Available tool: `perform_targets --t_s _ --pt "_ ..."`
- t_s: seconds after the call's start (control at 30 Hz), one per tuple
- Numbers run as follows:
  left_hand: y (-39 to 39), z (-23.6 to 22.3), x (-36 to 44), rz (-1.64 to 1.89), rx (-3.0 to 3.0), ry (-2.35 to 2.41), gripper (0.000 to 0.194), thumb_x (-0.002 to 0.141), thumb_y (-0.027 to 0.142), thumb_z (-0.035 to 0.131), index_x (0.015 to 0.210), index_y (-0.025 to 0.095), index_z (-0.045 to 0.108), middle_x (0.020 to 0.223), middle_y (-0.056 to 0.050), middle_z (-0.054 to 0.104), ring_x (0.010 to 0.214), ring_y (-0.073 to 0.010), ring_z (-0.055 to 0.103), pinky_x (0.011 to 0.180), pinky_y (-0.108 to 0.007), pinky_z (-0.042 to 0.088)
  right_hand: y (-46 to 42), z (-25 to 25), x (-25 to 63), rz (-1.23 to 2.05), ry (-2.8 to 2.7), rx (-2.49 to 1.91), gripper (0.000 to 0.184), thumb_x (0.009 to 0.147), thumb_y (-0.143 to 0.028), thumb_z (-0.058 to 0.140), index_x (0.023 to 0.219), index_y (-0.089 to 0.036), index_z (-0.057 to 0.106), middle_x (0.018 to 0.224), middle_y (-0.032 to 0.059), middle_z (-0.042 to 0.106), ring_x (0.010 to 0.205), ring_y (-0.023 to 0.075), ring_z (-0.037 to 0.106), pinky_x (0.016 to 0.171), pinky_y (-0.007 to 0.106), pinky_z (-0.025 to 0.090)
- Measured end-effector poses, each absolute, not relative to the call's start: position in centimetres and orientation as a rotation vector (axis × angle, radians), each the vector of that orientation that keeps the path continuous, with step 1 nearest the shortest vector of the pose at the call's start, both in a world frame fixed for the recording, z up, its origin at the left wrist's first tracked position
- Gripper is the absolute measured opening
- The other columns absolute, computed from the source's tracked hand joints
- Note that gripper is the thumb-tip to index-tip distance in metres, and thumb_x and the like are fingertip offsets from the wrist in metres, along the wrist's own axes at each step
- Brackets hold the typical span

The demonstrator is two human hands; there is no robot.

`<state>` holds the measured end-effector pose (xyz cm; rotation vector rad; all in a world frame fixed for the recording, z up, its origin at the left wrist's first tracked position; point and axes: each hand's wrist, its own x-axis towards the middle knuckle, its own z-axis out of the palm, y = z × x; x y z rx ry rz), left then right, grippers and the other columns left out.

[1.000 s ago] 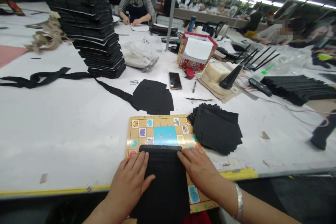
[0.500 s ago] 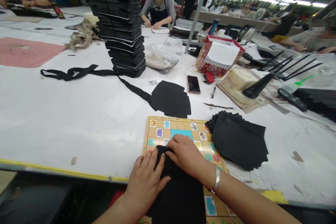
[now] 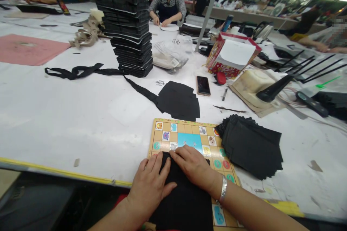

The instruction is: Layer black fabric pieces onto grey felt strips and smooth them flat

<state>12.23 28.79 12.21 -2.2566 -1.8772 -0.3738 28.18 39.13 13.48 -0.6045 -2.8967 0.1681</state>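
Observation:
A black fabric piece (image 3: 187, 198) lies on a colourful game board (image 3: 187, 135) at the table's near edge. My left hand (image 3: 150, 184) rests flat on the fabric's left side with fingers stretched out. My right hand (image 3: 193, 166) presses on the fabric's top edge, fingers extended and close together; a silver bracelet is on that wrist. To the right of the board lies a fanned pile of black fabric pieces (image 3: 253, 146). Another flat black piece (image 3: 179, 101) lies just beyond the board.
A tall stack of black pieces (image 3: 130, 25) stands at the back with a black strap (image 3: 81, 71) beside it. A phone (image 3: 203, 85), a red box (image 3: 231, 57) and a black tool (image 3: 273, 88) lie right of centre. Other people work at the far tables.
From a second ago the view has swung left. My right hand moved from the fabric's right edge to its top left, beside my left hand.

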Motion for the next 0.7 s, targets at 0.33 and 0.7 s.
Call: perform_targets --t_s 0.33,0.7 --pt "30.4 13.5 10.4 -0.192 -2.178 -1.998 0.048 0.081 0.052 0.051 0.113 0.017 0.057 0.106 -0.011 0.061 0.096 -0.0267 0.053 0.079 -0.040 0.041 39.1 13.6 28.0 0.015 -3.042 -0.509 0.023 0.089 -0.013 0.044 0.110 -0.009 0.053 0.091 0.0097 0.055 0.080 0.0215 0.047 0.064 0.033 0.040" --pt "30.3 11.8 13.0 -0.511 -2.328 -1.720 0.022 0.087 0.030 0.044 0.095 0.013 0.057 0.104 -0.012 0.062 0.097 -0.0233 0.056 0.086 -0.038 0.045 39.6 13.3 31.0 0.161 -2.954 -0.569 0.023 0.091 -0.015 0.043 0.111 -0.013 0.054 0.088 0.0078 0.056 0.078 0.0188 0.047 0.069 0.031 0.043"
